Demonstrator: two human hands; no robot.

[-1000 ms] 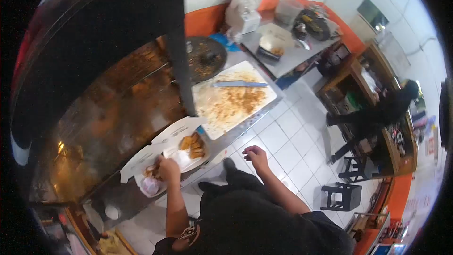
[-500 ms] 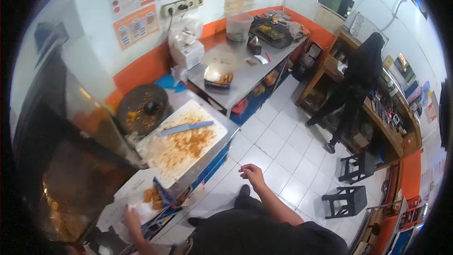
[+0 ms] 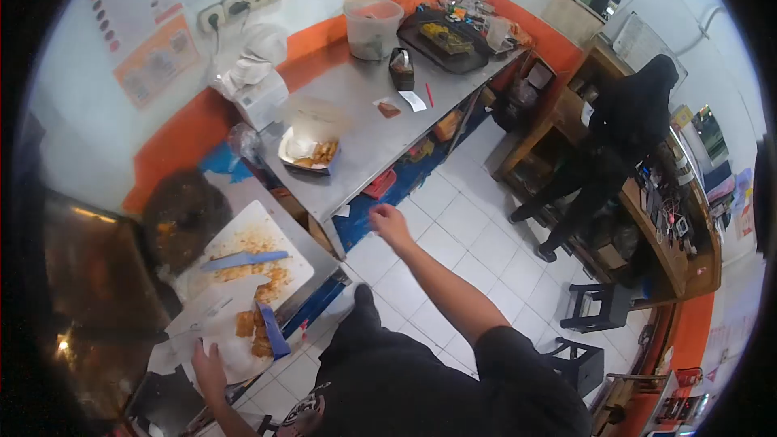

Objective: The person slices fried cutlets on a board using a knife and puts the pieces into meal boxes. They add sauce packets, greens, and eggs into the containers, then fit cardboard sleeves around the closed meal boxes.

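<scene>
My left hand (image 3: 210, 367) grips the near-left edge of an open takeaway box (image 3: 274, 333), thumb and fingers at its white paper flap. Inside the box, golden fried pieces (image 3: 247, 324) lie beside a pale white portion (image 3: 229, 354). My right hand (image 3: 390, 225) hangs over the floor beside the steel table, fingers loosely curled and apart, with nothing visible in it. Beyond the box, a white cutting board (image 3: 295, 272) is covered in brown crumbs. A blue-handled knife (image 3: 243, 260) lies across it.
A dark round stone mortar (image 3: 182, 218) stands left of the board. On the steel table (image 3: 356, 142) are another open food box (image 3: 312, 158), a clear bucket (image 3: 374, 31) and a black tray (image 3: 445, 40). A person in black (image 3: 623, 129) stands at the wooden counter; black stools (image 3: 599, 306) stand nearby.
My view has shifted forward along the table. The takeaway box has come up near the cutting board with my left hand at it. My right hand has moved closer to the steel table.
</scene>
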